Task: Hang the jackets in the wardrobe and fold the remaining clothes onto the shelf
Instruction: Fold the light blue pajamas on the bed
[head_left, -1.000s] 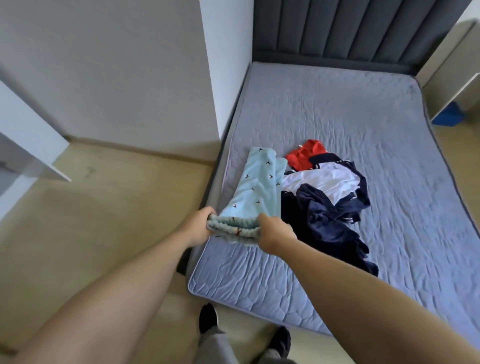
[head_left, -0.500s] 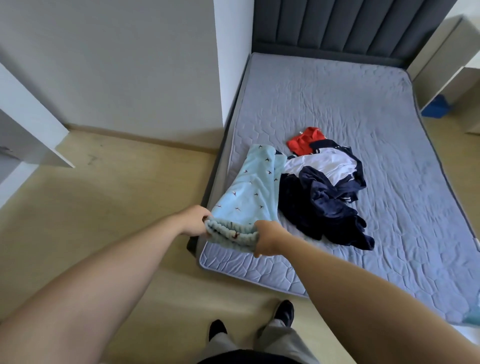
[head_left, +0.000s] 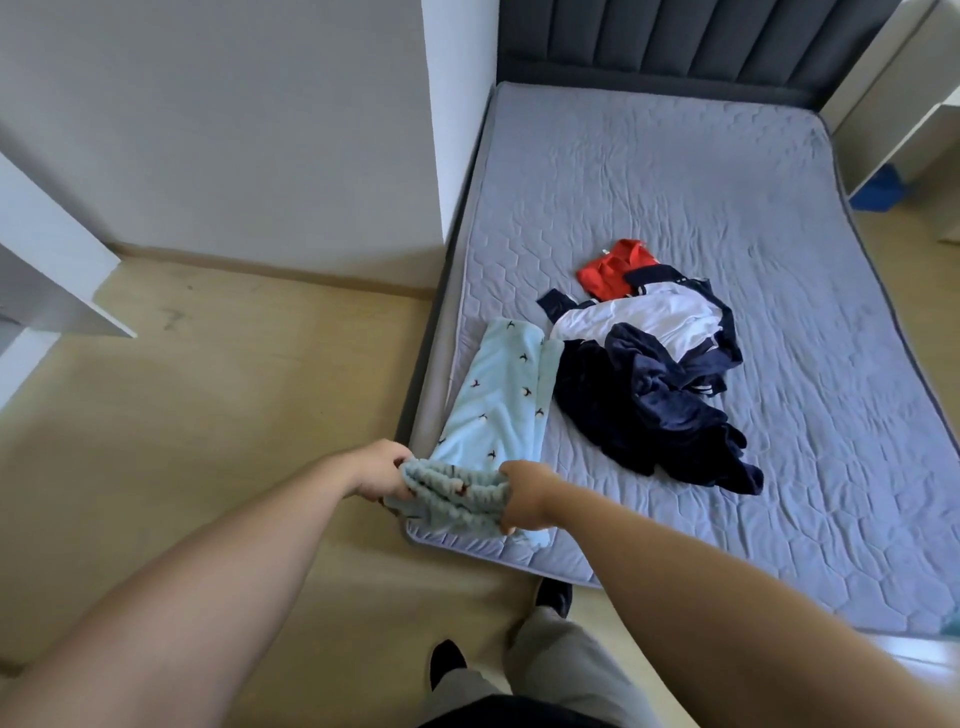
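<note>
A pair of light blue patterned trousers (head_left: 498, 400) lies stretched along the left edge of the grey mattress (head_left: 727, 208). My left hand (head_left: 379, 470) and my right hand (head_left: 527, 496) each grip one end of its gathered waistband at the bed's near corner. To the right lies a heap: a navy garment (head_left: 649, 410), a white and navy jacket (head_left: 649, 317) and a red garment (head_left: 610, 267) at the far end.
A white wall corner (head_left: 457, 130) meets the bed's left side. Part of white furniture (head_left: 47, 270) juts in at the left over the wooden floor. White shelving (head_left: 898, 104) and a blue object (head_left: 880, 189) stand at the far right. My feet are below the bed corner.
I have stepped back and pulled the trousers' waistband toward the bed's near corner. The trousers now lie straighter along the edge. The clothes heap has not moved.
</note>
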